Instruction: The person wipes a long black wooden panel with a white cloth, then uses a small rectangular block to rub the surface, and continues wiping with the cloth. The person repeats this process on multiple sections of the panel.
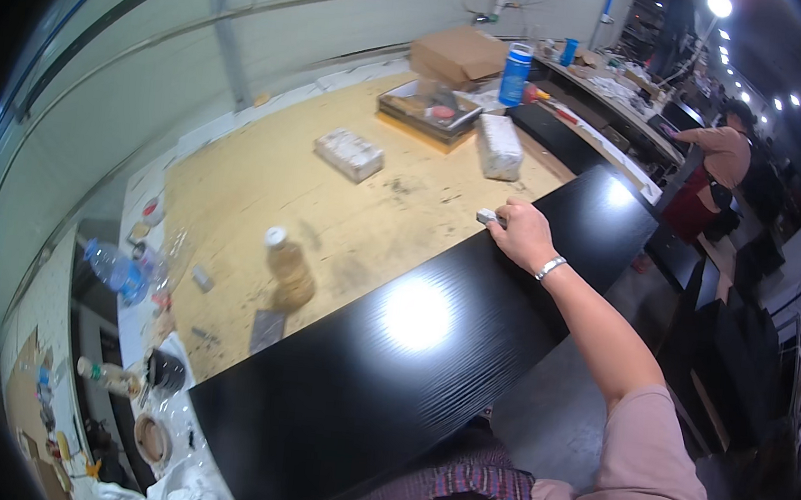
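My right hand (pixel 520 237) grips a small pale grey block (pixel 487 217) between thumb and fingers. The hand is at the far edge of a long glossy black wood-grain panel (pixel 332 380), which lies across the table before me. Whether the block touches the panel I cannot tell. A bright lamp reflection sits on the panel's middle. My left hand is out of view. Beyond the panel, a bottle of yellowish-brown liquid (pixel 289 269) stands near a dark flat sheet (pixel 267 331). Another small grey block (pixel 202 278) lies to its left.
Two wrapped blocks (pixel 349 154) (pixel 500 148) and a tray of odds and ends (pixel 430 113) stand on the yellow tabletop (pixel 251 165). Behind are a cardboard box (pixel 457 55) and a blue bottle (pixel 515 74). A black cup (pixel 165 370) is at left. A co-worker (pixel 719 163) stands at right.
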Available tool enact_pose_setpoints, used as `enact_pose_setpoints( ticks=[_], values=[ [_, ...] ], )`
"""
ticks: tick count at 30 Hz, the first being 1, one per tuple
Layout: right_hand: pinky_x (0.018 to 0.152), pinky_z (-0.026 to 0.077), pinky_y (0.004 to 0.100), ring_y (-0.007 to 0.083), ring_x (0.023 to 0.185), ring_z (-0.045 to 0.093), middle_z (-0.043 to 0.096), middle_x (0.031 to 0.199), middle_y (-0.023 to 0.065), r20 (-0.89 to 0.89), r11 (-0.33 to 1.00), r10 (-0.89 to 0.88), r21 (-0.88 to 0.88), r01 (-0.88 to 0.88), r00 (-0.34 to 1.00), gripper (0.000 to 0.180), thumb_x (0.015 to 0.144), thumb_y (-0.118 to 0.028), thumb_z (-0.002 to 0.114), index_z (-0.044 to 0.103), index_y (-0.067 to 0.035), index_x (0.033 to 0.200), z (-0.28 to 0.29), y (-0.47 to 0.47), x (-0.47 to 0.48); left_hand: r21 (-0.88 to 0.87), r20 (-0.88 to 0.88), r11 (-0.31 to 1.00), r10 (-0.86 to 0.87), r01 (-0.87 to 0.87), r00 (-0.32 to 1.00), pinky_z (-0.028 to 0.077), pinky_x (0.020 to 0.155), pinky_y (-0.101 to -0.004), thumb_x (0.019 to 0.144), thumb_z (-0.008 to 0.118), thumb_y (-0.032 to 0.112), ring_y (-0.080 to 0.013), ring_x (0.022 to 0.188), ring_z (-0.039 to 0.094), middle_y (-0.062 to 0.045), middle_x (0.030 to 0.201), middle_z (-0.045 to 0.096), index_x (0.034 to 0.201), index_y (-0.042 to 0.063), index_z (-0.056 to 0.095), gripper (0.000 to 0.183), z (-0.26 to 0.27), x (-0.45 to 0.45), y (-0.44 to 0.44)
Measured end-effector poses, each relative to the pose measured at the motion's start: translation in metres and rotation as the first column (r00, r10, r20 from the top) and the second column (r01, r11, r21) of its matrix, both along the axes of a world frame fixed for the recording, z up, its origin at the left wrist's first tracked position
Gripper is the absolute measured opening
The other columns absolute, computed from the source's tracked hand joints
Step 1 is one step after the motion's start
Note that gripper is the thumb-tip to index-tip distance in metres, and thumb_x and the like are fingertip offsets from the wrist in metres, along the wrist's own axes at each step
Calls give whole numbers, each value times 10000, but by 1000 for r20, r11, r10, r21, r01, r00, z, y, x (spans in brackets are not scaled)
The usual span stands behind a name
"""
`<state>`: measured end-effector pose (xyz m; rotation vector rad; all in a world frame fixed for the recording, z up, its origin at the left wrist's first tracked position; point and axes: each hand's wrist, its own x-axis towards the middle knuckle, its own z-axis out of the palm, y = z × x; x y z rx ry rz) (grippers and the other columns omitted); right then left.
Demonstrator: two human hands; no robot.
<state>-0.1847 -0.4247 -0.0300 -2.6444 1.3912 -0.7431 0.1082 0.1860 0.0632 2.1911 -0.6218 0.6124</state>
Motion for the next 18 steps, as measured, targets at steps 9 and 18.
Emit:
enact_pose_setpoints(
  ticks=[9, 18],
  values=[
    [839, 545, 472, 386, 932, 669, 685, 948, 192, -18, 998, -26, -52, 25, 1000, 247, 853, -227, 696, 724, 11, 792, 1, -191, -144, 461, 63, 874, -201, 150, 977, 545, 895, -520, 919, 776, 370, -376, 1036, 661, -233, 1127, 691, 1175, -45, 681, 496, -30, -76, -125],
    [798, 558, 480, 401, 840, 677, 690, 902, 205, 104, 995, -62, -77, 70, 993, 236, 860, -240, 714, 696, -6, 836, 2, -310, -232, 108, -376, 705, -624, 701, 685, 500, 878, -441, 798, 762, 84, -357, 983, 650, -203, 1074, 676, 1216, -29, 639, 450, -41, -236, -520]
  ],
)
